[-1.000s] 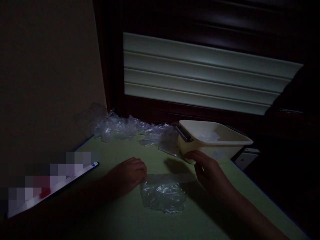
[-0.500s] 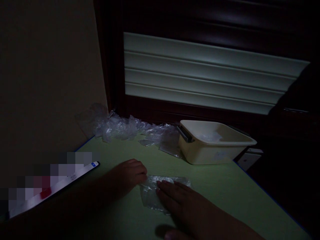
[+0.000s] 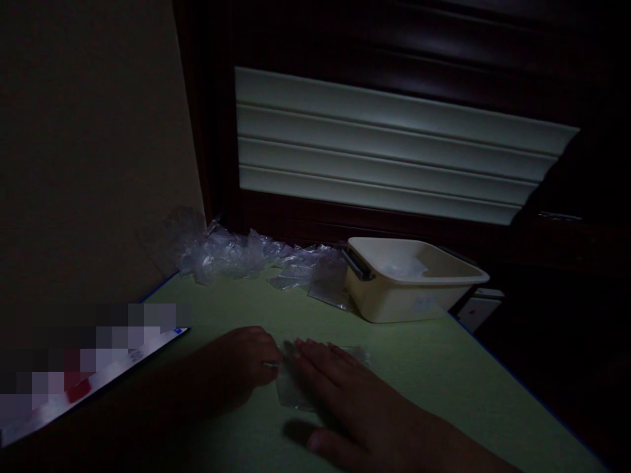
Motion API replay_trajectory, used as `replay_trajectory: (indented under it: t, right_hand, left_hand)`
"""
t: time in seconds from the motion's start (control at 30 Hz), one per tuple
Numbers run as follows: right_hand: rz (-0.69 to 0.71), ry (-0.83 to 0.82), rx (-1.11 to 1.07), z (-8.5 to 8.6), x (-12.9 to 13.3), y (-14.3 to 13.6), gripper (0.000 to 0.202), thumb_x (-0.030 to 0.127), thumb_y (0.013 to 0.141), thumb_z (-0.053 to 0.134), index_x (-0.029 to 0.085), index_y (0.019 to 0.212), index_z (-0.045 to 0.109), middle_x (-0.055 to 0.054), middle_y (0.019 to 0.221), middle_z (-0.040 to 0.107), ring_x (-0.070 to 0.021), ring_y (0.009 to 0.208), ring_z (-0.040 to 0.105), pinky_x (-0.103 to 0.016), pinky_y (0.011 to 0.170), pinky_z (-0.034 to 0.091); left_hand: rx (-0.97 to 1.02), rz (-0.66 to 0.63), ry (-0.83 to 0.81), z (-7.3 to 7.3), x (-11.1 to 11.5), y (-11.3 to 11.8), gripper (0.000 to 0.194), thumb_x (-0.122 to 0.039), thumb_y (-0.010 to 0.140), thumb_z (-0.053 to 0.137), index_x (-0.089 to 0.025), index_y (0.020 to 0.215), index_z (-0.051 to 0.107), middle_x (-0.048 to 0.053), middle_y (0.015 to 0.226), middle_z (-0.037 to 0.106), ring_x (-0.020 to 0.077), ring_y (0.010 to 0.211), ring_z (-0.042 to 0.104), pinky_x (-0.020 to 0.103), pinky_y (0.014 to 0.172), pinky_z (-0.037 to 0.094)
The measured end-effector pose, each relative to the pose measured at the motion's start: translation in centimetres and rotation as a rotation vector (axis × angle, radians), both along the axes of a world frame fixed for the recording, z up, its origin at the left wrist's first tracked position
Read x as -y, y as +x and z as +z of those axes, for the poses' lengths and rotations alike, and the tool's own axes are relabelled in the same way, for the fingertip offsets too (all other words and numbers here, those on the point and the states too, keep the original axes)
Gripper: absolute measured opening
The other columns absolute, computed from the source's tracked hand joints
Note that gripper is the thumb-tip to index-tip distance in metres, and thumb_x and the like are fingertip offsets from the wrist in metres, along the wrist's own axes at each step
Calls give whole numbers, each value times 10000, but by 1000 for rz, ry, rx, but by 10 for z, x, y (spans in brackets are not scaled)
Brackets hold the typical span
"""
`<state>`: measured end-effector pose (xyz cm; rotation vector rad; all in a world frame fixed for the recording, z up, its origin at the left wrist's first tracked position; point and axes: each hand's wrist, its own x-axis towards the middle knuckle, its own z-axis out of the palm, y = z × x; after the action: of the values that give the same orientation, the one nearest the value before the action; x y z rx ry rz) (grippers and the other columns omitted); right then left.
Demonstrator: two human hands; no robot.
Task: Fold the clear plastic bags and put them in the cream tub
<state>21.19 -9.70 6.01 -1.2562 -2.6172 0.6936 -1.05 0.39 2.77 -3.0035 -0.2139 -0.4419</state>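
Bare left hand [image 3: 251,358], bare right hand [image 3: 348,387], bare right forearm [image 3: 451,441]

Very dim here, the right side almost black! Pale slats [image 3: 374,148] catch the most light, glints sparkle on crumpled plastic bags [image 3: 231,255], the right hand [image 3: 350,397] drops a dark shadow onto the counter [image 3: 458,394], and blocky pixels mask the lower left.
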Motion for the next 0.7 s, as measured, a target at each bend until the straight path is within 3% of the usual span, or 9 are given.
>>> replay_trajectory:
  t: [0.1,0.2,0.4,0.53,0.6,0.7]
  right_hand:
    - [-6,-91,42,2,3,1,748,520,893,443,76,1447,208,-179,1498,119,-315,1392,86,-517,1115,70]
    - [-78,-144,62,8,6,18,740,486,878,495,95,1444,221,-173,1492,134,-325,1385,115,-527,1111,107]
    - [-177,-217,-6,20,-2,62,517,450,891,503,210,1348,476,-99,1453,368,-290,1306,379,-420,1073,305]
    - [-331,-69,-89,8,-18,65,283,325,868,552,206,1099,666,-110,1125,658,-270,986,624,-372,841,478]
    - [-460,3,-144,-3,-25,62,267,308,822,610,175,1049,656,-112,1021,666,-254,874,634,-357,759,485]
    - [-505,29,-175,-17,-33,57,440,307,711,719,142,1101,600,-128,1065,615,-258,904,597,-356,771,465]
  left_hand:
    - [21,8,3,1,0,1,203,-15,761,538,-188,745,643,41,813,668,190,790,581,302,732,427]
    - [14,23,-19,1,0,2,219,-7,751,529,-190,727,647,38,805,668,189,791,581,300,722,423]
    - [16,15,-26,4,-1,3,260,20,715,483,-190,716,637,28,831,678,180,776,581,302,685,416]
    - [43,-13,-40,5,-3,3,286,34,672,444,-188,691,624,24,821,672,173,747,571,291,658,413]
    - [56,-9,-49,5,-3,3,285,40,650,436,-184,680,611,24,811,660,172,735,563,285,645,413]
    - [88,-2,-82,6,1,5,254,44,648,440,-169,663,575,32,773,635,173,710,546,284,639,418]
